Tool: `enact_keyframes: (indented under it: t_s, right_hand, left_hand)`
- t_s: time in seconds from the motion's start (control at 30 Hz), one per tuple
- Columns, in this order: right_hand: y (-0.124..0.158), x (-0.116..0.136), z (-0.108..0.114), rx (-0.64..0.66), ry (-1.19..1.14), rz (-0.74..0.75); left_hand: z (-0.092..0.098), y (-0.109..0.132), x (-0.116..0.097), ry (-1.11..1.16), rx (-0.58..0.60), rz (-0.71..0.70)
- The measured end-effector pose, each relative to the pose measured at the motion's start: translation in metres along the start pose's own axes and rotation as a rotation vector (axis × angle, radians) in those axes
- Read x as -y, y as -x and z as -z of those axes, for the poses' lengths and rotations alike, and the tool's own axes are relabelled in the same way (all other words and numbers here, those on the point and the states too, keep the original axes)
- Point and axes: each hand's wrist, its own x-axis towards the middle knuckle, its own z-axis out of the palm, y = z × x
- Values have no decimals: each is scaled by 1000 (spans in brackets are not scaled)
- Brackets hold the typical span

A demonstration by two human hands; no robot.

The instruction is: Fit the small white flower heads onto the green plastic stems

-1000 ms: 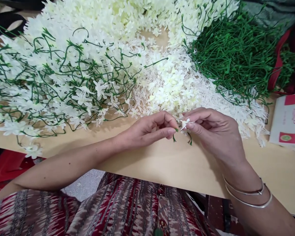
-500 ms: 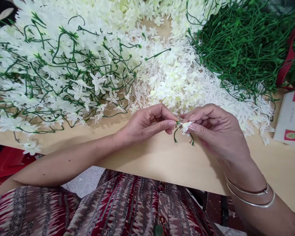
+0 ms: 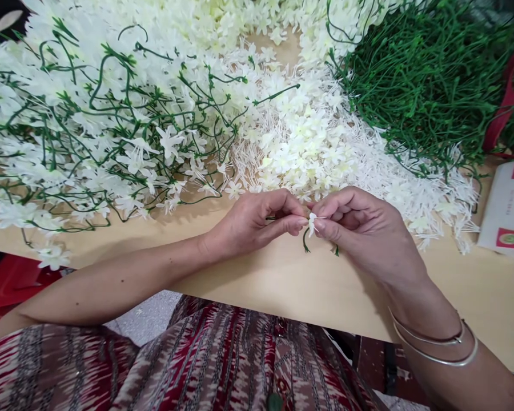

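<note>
Between my two hands is a small white artificial flower [image 3: 312, 224], seen edge-on. My right hand [image 3: 353, 222] pinches the flower between thumb and forefinger. My left hand [image 3: 268, 220] is closed on a green plastic stem [image 3: 305, 242], one branch of which hangs below the fingertips; another green tip shows under my right thumb. The fingertips of both hands nearly meet, and they hide the joint between flower and stem. Just beyond my hands lies a heap of loose white flower heads [image 3: 308, 148].
At the left, white flowers on green stems [image 3: 154, 114] form a big pile. Bare green stems [image 3: 428, 85] are heaped at the back right beside a red strap [image 3: 503, 108]. A white and red box [image 3: 508, 208] lies on the table's [image 3: 462, 297] right side.
My right hand has moved left, bringing the white flower up against my left fingertips. The flower has turned from facing up to edge-on.
</note>
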Motion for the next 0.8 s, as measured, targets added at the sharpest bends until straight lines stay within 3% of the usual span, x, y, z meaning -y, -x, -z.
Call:
enact_keyframes:
  t_s: [0.37, 0.63, 0.8]
  right_hand:
    - [-2, -4, 5, -91, -85, -43]
    - [-1, -8, 4, -79, -129, -73]
    - [0, -10, 4, -98, -56, -55]
  left_hand:
    - [8, -7, -3, -7, 23, -7]
    - [1, -4, 1, 150, -90, 120]
    - [2, -4, -1, 76, -74, 87]
